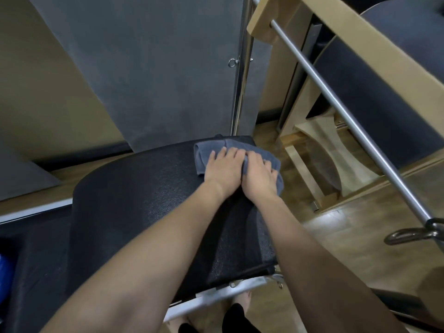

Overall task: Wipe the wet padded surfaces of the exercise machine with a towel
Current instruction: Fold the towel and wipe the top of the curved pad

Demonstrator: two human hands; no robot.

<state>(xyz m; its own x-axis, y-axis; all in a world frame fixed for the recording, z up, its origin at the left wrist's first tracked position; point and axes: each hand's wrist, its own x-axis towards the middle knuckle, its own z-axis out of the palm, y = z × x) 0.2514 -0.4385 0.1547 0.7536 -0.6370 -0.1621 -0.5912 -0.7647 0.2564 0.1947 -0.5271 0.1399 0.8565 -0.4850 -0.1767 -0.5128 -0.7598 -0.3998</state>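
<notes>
A black textured padded surface [144, 207] of the exercise machine stretches across the middle of the head view. A grey-blue towel [209, 146] lies bunched at the pad's far right corner. My left hand [223, 168] and my right hand [260, 175] press side by side on top of the towel, fingers spread flat over it. The towel's right edge hangs slightly past the pad's side. Most of the towel's middle is hidden under both hands.
A chrome upright pole [241, 75] with a ring stands just behind the pad's far corner. A grey metal bar [348, 116] in a wooden frame [300, 18] slants across the right side, ending at a dark hook [413, 233]. Wooden floor [341, 236] lies right of the pad.
</notes>
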